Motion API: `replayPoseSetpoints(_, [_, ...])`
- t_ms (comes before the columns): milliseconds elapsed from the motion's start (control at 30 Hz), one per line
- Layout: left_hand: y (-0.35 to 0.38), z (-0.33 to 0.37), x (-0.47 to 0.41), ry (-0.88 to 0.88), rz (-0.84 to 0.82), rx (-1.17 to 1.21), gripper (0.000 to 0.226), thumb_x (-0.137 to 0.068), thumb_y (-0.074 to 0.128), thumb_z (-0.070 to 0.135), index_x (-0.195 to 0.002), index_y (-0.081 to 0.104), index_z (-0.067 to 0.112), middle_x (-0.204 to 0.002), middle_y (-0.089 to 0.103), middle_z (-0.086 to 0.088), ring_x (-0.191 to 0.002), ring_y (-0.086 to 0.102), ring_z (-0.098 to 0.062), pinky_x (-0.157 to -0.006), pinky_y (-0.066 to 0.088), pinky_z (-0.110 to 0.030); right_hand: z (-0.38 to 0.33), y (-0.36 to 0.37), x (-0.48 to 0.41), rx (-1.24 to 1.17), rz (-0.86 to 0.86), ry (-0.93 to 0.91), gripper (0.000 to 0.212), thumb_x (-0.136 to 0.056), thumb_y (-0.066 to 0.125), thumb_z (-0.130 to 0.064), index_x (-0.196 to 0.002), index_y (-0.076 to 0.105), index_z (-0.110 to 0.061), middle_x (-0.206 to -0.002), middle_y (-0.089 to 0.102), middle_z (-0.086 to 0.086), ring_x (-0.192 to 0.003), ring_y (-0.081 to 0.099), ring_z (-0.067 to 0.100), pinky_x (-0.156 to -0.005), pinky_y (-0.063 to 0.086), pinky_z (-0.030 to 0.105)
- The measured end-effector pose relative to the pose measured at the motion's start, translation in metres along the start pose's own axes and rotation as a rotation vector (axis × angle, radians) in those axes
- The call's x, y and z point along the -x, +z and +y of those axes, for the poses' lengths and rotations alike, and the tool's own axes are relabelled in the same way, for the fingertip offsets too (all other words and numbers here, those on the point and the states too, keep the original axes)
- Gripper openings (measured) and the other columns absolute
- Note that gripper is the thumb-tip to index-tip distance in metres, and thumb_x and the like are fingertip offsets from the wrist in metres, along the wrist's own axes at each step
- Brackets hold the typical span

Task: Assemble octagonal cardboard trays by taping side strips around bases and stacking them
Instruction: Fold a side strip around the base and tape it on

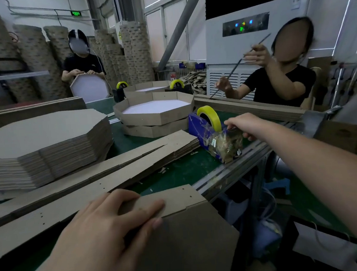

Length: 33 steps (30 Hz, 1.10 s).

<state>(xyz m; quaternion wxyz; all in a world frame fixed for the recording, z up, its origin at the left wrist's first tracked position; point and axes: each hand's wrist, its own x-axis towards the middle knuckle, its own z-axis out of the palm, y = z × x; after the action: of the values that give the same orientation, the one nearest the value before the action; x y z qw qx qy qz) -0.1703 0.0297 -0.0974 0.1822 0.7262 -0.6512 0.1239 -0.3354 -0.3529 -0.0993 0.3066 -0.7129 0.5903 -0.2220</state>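
My left hand (114,221) presses flat on a cardboard side strip (174,199) where it meets an octagonal base (188,241) near the table's front edge. My right hand (245,125) reaches out to the blue tape dispenser (198,127) with its yellow tape roll (208,113); its fingers pinch at the dispenser's front end, where old tape is wadded up (227,144). Two finished trays (154,111) with white insides are stacked behind the dispenser.
A tall pile of flat octagonal bases (43,141) sits at left, with long side strips (103,173) lying across the green table (188,168). One person sits opposite at right handling a strip; another works at the far end. The table's metal edge (235,169) runs at right.
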Motion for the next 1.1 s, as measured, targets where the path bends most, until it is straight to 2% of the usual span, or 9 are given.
replayPoseSetpoints(100, [0.000, -0.003, 0.000, 0.003, 0.009, 0.000, 0.044, -0.089, 0.028, 0.066, -0.108, 0.065, 0.054, -0.096, 0.065, 0.011, -0.081, 0.066, -0.020, -0.061, 0.056, -0.039, -0.005, -0.003, -0.001, -0.020, -0.071, 0.061, 0.032, -0.082, 0.065, -0.047, -0.087, 0.066, -0.016, -0.076, 0.044, 0.007, -0.059, 0.035, 0.018, -0.049, 0.028, 0.027])
replayPoseSetpoints(300, [0.001, -0.002, -0.004, 0.021, 0.014, 0.001, 0.044, -0.090, 0.026, 0.066, -0.107, 0.066, 0.055, -0.096, 0.066, 0.011, -0.079, 0.066, -0.018, -0.059, 0.055, -0.036, -0.007, -0.010, -0.003, -0.275, -0.148, 0.207, 0.010, -0.080, 0.070, -0.021, -0.077, 0.062, -0.017, -0.071, 0.042, -0.003, -0.047, 0.020, 0.007, -0.044, 0.021, 0.021])
replayPoseSetpoints(400, [0.002, -0.002, -0.005, 0.049, 0.018, 0.001, 0.043, -0.092, 0.026, 0.066, -0.109, 0.064, 0.056, -0.096, 0.066, 0.011, -0.079, 0.065, -0.017, -0.061, 0.055, -0.036, -0.012, -0.016, -0.002, -0.432, -0.200, 0.216, 0.006, -0.082, 0.068, -0.022, -0.079, 0.068, -0.017, -0.070, 0.042, -0.007, -0.049, 0.023, 0.005, -0.047, 0.025, 0.020])
replayPoseSetpoints(500, [0.004, -0.003, -0.007, 0.056, 0.020, 0.008, 0.041, -0.092, 0.026, 0.067, -0.110, 0.062, 0.058, -0.096, 0.065, 0.012, -0.080, 0.066, -0.017, -0.061, 0.056, -0.038, -0.017, -0.018, 0.001, -0.505, -0.199, 0.222, 0.014, -0.086, 0.064, -0.021, -0.073, 0.065, -0.017, -0.064, 0.037, -0.006, -0.051, 0.031, 0.007, -0.055, 0.041, 0.025])
replayPoseSetpoints(600, [0.006, -0.008, -0.006, 0.063, 0.012, 0.054, 0.036, -0.091, 0.026, 0.070, -0.116, 0.052, 0.066, -0.099, 0.064, 0.013, -0.082, 0.065, -0.018, -0.062, 0.056, -0.041, -0.012, -0.014, 0.010, -0.607, -0.133, 0.159, 0.015, -0.088, 0.062, -0.012, -0.073, 0.060, -0.012, -0.066, 0.040, -0.003, -0.056, 0.039, 0.009, -0.065, 0.051, 0.035])
replayPoseSetpoints(733, [0.010, -0.016, -0.006, 0.073, 0.010, 0.071, 0.034, -0.090, 0.028, 0.071, -0.120, 0.044, 0.070, -0.101, 0.062, 0.014, -0.082, 0.064, -0.019, -0.061, 0.055, -0.043, 0.020, -0.006, 0.027, -0.913, -0.081, -0.041, 0.013, -0.086, 0.059, 0.000, -0.074, 0.058, -0.002, -0.065, 0.049, 0.003, -0.057, 0.049, 0.011, -0.074, 0.056, 0.039])
replayPoseSetpoints(933, [0.014, -0.019, -0.007, 0.089, 0.005, 0.084, 0.035, -0.092, 0.029, 0.069, -0.121, 0.047, 0.066, -0.102, 0.062, 0.015, -0.084, 0.065, -0.019, -0.061, 0.055, -0.044, 0.054, 0.021, 0.046, -1.206, -0.008, -0.239, 0.039, -0.089, 0.044, 0.011, -0.052, 0.048, -0.001, -0.055, 0.046, 0.007, -0.057, 0.051, 0.015, -0.087, 0.054, 0.038])
replayPoseSetpoints(1033, [0.017, -0.021, -0.008, 0.081, 0.003, 0.081, 0.034, -0.091, 0.030, 0.069, -0.120, 0.048, 0.066, -0.105, 0.058, 0.021, -0.086, 0.064, -0.017, -0.062, 0.055, -0.043, 0.057, 0.025, 0.047, -1.095, 0.015, -0.238, 0.036, -0.090, 0.046, 0.010, -0.057, 0.048, -0.002, -0.056, 0.043, 0.010, -0.056, 0.047, 0.015, -0.088, 0.052, 0.040])
replayPoseSetpoints(1100, [0.019, -0.022, -0.009, 0.073, 0.000, 0.076, 0.034, -0.090, 0.029, 0.070, -0.118, 0.048, 0.067, -0.107, 0.055, 0.026, -0.089, 0.063, -0.015, -0.062, 0.055, -0.042, 0.067, 0.018, 0.047, -0.582, 0.134, -0.214, 0.025, -0.090, 0.058, 0.002, -0.064, 0.057, 0.004, -0.072, 0.052, 0.014, -0.069, 0.053, 0.019, -0.084, 0.048, 0.040])
